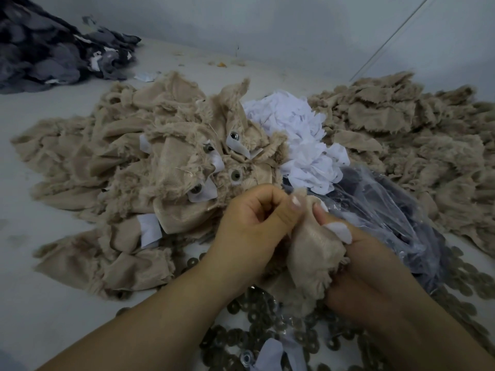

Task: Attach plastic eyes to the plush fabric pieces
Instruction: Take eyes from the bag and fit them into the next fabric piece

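Note:
Both hands hold one beige plush piece [313,253] low in the middle of the view. My left hand [251,223] pinches its top edge between thumb and curled fingers. My right hand [356,266] grips its right side, with a small white patch [338,230] against the fingers. No eye can be seen on the held piece. Just beyond lies a heap of beige pieces [150,162] with plastic eyes [235,175] fitted through white patches. Several dark metal washers [257,314] cover the table under my wrists.
A mound of white fabric patches [297,135] sits behind my hands. A clear plastic bag [380,207] with dark contents lies to the right. Another beige pile [407,135] spreads at the far right. Dark grey fabric [48,49] is heaped at the back left, near the wall.

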A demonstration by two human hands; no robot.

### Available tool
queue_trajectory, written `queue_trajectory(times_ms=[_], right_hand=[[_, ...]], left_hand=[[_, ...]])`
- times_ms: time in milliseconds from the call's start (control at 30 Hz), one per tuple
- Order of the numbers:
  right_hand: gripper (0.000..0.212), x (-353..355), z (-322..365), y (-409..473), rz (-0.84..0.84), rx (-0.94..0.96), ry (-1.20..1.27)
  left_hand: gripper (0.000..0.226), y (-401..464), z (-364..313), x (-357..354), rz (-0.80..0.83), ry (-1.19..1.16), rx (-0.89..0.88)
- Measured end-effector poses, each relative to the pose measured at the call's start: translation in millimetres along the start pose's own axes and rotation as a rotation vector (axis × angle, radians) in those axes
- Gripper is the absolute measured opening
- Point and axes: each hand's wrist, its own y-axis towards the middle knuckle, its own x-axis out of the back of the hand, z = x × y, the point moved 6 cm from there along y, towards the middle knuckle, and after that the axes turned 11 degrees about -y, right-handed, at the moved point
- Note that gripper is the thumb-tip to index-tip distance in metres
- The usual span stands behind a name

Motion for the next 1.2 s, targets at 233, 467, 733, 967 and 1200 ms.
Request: queue_trajectory(times_ms=[233,467,733,967,1200], right_hand=[[0.052,-4.7,4.8,-6.0,-0.027,0.13,-0.173],[0.036,-1.8,5.0,-9.6,-0.174,0.148,-0.168],[0.041,0.2,4.1,-11.0,-0.198,0.102,-0.152],[0.034,-2.9,6.5,-13.0,-0.196,0.112,-0.112],[0.05,-10.6,4.2,-13.7,-0.127,0.058,-0.098]], left_hand=[[0.017,2.5,1.7,6.3,-0.05,0.052,0.018],[0.026,2.9,6.5,7.6,-0.08,-0.083,0.114],[0.029,1.8,5.6,3.7,-0.028,-0.021,0.095],[0.02,0.5,13.6,2.0,-0.042,-0.27,0.214],[0.02,-0.3,11.2,0.2,-0.055,-0.31,0.236]])
